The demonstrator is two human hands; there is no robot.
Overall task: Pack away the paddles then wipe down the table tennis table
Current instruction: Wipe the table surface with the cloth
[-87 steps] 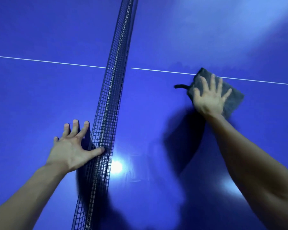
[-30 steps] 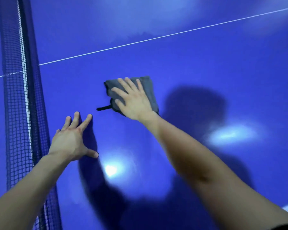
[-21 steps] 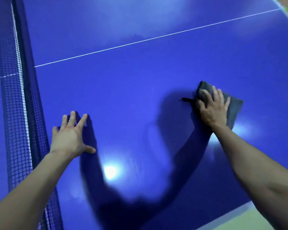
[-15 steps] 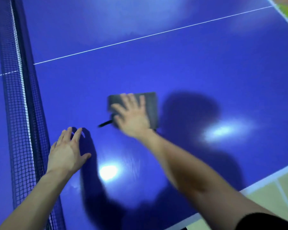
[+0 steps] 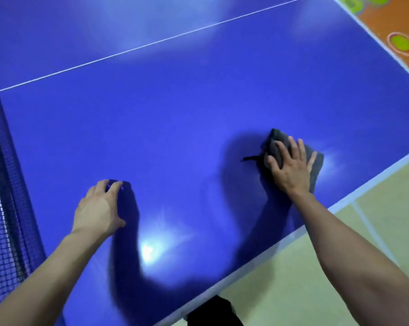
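Right hand (image 5: 290, 167) flat on the cloth (image 5: 317, 164), grip open, fingers spread, near the tabletop (image 5: 175, 114) edge; left hand (image 5: 99, 208) braced, grip loose, empty.

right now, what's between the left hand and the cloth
Only bare blue table lies between the left hand and the cloth, as the head view shows.

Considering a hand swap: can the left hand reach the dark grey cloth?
Probably yes: only bare blue tabletop separates the left hand from the dark grey cloth, though the right hand rests on it.
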